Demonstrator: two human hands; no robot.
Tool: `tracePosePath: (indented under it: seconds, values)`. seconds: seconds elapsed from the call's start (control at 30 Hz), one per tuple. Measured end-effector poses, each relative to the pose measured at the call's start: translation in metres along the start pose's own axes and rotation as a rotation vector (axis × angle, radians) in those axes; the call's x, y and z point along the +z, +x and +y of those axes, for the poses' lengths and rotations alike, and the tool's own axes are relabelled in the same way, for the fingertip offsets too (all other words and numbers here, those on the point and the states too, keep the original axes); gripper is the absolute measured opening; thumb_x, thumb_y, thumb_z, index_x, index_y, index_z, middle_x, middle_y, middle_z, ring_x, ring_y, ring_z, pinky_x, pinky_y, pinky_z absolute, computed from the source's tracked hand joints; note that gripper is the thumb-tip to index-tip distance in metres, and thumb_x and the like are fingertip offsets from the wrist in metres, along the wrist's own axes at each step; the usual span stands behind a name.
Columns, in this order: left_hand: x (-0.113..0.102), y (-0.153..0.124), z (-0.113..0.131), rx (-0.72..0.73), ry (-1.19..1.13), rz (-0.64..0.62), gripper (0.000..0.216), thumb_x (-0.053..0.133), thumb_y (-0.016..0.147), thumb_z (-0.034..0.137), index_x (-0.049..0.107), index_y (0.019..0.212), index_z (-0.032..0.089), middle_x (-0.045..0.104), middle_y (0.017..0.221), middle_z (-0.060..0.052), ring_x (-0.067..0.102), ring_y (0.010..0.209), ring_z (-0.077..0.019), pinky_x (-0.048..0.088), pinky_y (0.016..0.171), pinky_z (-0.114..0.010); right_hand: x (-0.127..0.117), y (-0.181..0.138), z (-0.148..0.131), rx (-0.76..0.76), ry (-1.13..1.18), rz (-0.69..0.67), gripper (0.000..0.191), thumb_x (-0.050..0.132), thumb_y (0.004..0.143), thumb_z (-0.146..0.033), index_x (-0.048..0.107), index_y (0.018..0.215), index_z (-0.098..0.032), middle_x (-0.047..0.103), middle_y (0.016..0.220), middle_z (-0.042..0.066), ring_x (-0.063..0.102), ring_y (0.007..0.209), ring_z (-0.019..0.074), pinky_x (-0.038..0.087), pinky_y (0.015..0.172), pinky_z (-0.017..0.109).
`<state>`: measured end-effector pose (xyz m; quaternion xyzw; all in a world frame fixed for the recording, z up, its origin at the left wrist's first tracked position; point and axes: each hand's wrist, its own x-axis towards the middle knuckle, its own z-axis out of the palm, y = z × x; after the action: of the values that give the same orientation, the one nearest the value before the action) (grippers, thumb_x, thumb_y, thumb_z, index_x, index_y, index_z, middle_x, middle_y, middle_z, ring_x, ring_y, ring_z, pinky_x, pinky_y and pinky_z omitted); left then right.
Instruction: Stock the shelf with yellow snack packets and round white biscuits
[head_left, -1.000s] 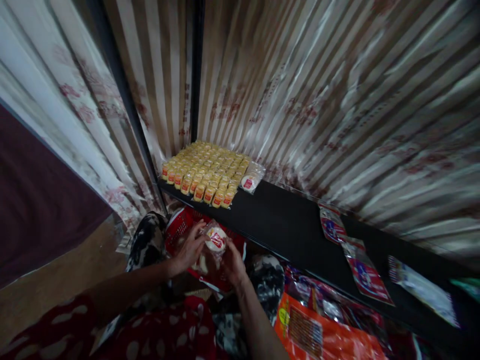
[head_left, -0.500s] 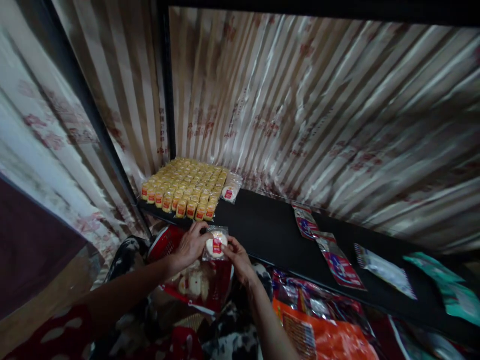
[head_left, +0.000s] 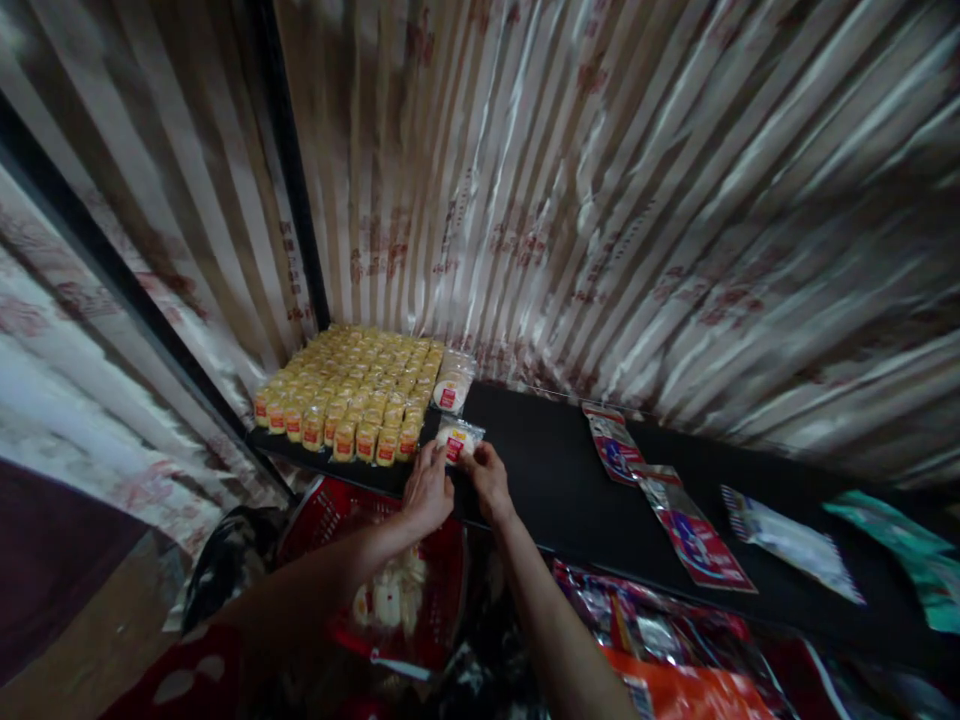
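A wrapped round white pastry (head_left: 456, 440) with a red label sits in clear film over the black shelf (head_left: 536, 470). My left hand (head_left: 430, 490) grips its lower left side, and my right hand (head_left: 489, 482) pinches its lower right corner. Just behind it stand similar wrapped pastries (head_left: 452, 385) in a short row against the back. To their left, many small yellow wrapped cakes (head_left: 345, 390) are packed in tight rows. Below my left forearm is a red basket (head_left: 300, 530) with more pale wrapped pastries (head_left: 394, 595) inside.
Red and silver packets (head_left: 694, 530), a white packet (head_left: 791, 540) and green packets (head_left: 900, 545) lie along the shelf's right part. Below the shelf edge are an orange bag (head_left: 690, 690) and other shiny packs. A dark post (head_left: 292, 150) rises at the back left corner; striped sheeting (head_left: 525, 200) hangs behind.
Both hands have carried the wrapped pastry up and forward from above the basket to over the shelf, in front of the similar ones. The basket's contents show more. The view has shifted slightly.
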<state>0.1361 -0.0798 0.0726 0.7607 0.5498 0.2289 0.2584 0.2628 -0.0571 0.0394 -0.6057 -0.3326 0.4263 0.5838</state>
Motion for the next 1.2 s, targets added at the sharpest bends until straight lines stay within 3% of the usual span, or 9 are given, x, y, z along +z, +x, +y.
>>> tracePosePath:
  seconds: [0.17, 0.37, 0.97, 1.2]
  values:
    - [0.015, 0.029, 0.008, -0.091, -0.019, -0.086, 0.065, 0.045, 0.076, 0.006, 0.032, 0.14, 0.004, 0.026, 0.149, -0.019, 0.027, 0.138, -0.0259, 0.025, 0.114, -0.033, 0.01, 0.038, 0.008, -0.085, -0.242, 0.071, 0.027, 0.063, 0.062, -0.034, 0.06, 0.085, -0.019, 0.065, 0.076, -0.001, 0.058, 0.068, 0.0144, 0.047, 0.069, 0.027]
    - [0.024, 0.06, 0.008, -0.147, -0.093, -0.058, 0.066, 0.044, 0.075, 0.003, 0.031, 0.14, 0.0, 0.025, 0.15, -0.019, 0.023, 0.14, -0.0235, 0.021, 0.116, -0.03, 0.018, 0.066, 0.008, -0.08, -0.481, 0.125, 0.026, 0.06, 0.068, -0.034, 0.061, 0.09, -0.021, 0.068, 0.083, 0.001, 0.062, 0.075, 0.0164, 0.047, 0.074, 0.028]
    - [0.055, 0.114, -0.009, -0.106, -0.089, 0.087, 0.056, 0.045, 0.081, 0.015, 0.04, 0.134, -0.003, 0.033, 0.145, -0.023, 0.03, 0.137, -0.028, 0.025, 0.114, -0.037, 0.036, 0.106, 0.001, -0.146, -0.504, 0.151, 0.027, 0.057, 0.071, -0.032, 0.059, 0.095, -0.021, 0.068, 0.087, 0.002, 0.062, 0.078, 0.0161, 0.047, 0.073, 0.027]
    - [0.069, 0.12, -0.019, -0.047, -0.094, 0.181, 0.053, 0.046, 0.081, 0.018, 0.044, 0.132, 0.005, 0.039, 0.143, -0.019, 0.033, 0.135, -0.0263, 0.027, 0.113, -0.039, 0.039, 0.109, 0.002, -0.162, -0.487, 0.206, 0.031, 0.058, 0.07, -0.033, 0.056, 0.098, -0.02, 0.066, 0.089, 0.003, 0.061, 0.077, 0.016, 0.046, 0.072, 0.026]
